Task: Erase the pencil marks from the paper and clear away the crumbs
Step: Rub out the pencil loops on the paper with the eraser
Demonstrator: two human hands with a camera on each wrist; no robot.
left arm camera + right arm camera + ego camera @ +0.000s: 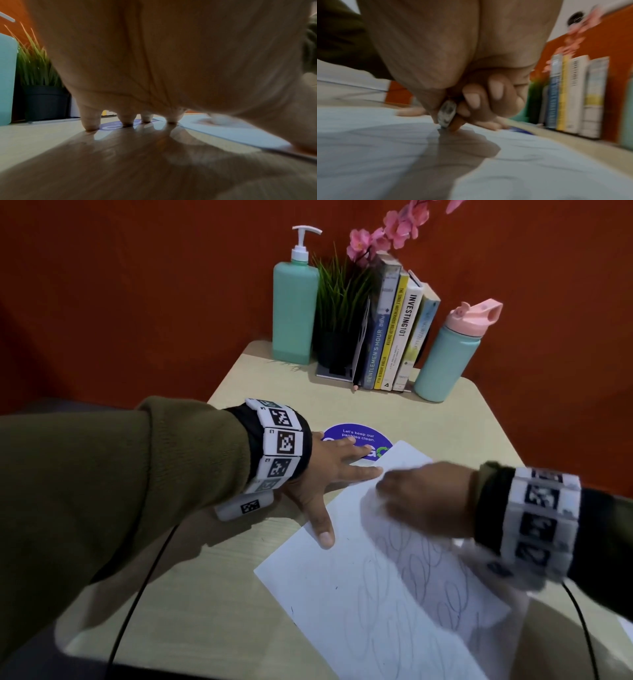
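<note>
A white sheet of paper with looping pencil marks lies slanted on the beige table. My left hand is spread flat, its thumb pressing the paper's left edge and its fingertips on the table and a blue sticker. My right hand, blurred by motion, is over the paper's upper part. In the right wrist view it pinches a smudged white eraser whose tip touches the paper. A few dark specks lie on the paper's left part.
A round blue sticker lies beyond the paper. At the back stand a teal pump bottle, a potted grass plant, a row of books, a pencil and a teal flask with a pink lid. Cables hang from both wrists.
</note>
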